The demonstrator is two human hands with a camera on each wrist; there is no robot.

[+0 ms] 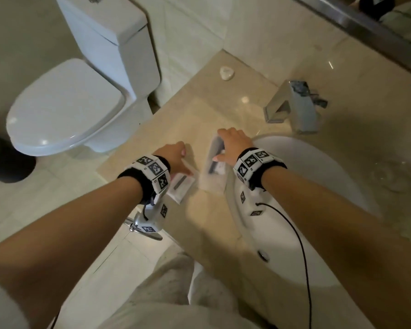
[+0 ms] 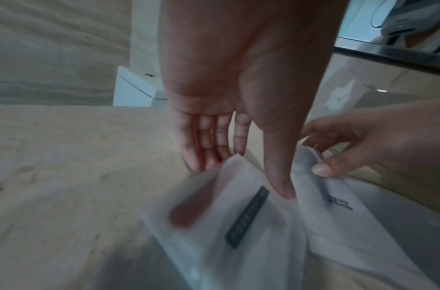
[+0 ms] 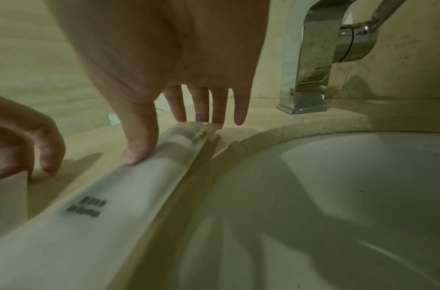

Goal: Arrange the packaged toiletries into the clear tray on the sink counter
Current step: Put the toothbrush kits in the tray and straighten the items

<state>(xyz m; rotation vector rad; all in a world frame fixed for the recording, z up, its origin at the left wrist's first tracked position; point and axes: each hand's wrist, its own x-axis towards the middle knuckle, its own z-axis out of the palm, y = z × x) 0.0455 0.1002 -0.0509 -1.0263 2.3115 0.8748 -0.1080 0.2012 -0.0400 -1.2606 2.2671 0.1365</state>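
On the beige counter (image 1: 207, 222) my left hand (image 1: 176, 157) pinches a flat white packet (image 1: 183, 186) with a dark bar label. In the left wrist view the thumb lies on the packet's (image 2: 238, 225) face and the fingers (image 2: 201, 157) are behind its top edge. My right hand (image 1: 233, 146) grips a long white packet (image 1: 214, 167) beside the sink rim. Its thumb presses the long packet's (image 3: 102, 196) top and its fingers (image 3: 201, 106) curl over the far end. The clear tray shows only as a faint glassy rectangle (image 1: 207, 115) beyond the hands.
The white sink basin (image 1: 306, 186) lies right of the packets, with a chrome faucet (image 1: 294, 108) behind it. A small white wrapped item (image 1: 226, 72) sits at the counter's back. Left of the counter are a toilet (image 1: 69, 103) and a dark bin (image 1: 0, 162).
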